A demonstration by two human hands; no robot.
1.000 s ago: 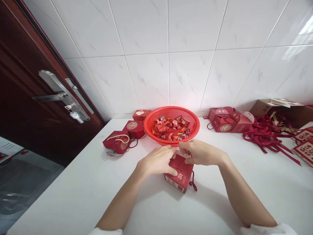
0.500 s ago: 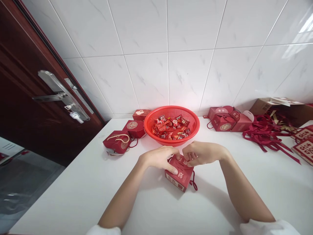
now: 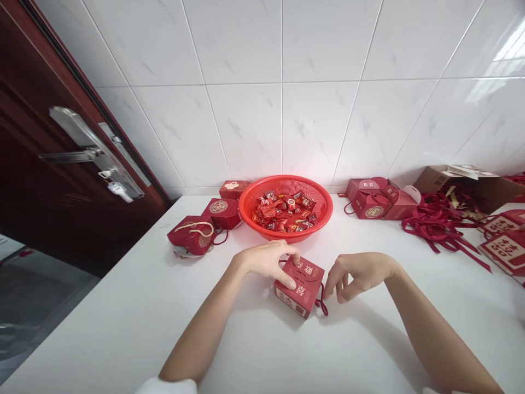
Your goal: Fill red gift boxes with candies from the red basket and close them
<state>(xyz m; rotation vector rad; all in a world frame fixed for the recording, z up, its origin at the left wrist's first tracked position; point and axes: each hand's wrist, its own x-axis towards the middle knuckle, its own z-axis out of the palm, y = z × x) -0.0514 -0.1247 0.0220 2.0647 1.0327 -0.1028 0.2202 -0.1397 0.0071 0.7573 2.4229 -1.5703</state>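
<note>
A small red gift box with pale lettering lies on the white table, its top flaps folded over. My left hand grips it from the left, thumb on the top face and fingers at the far side. From the box's right side hangs a dark red cord. Beside that cord is my right hand, its fingers bent downward and apart, with nothing visible in them. Whether a fingertip touches the cord I cannot tell. Just beyond the box stands a red plastic basket containing wrapped candies.
Several red boxes stand left of the basket, some with cords. More red boxes sit against the tiled wall at right. Beyond them are a pile of dark red ribbons, a cardboard box and printed red bags.
My right hand has left the top of the gift box and moved right, down beside the cord. The flaps lie flatter. My left hand keeps its hold.
</note>
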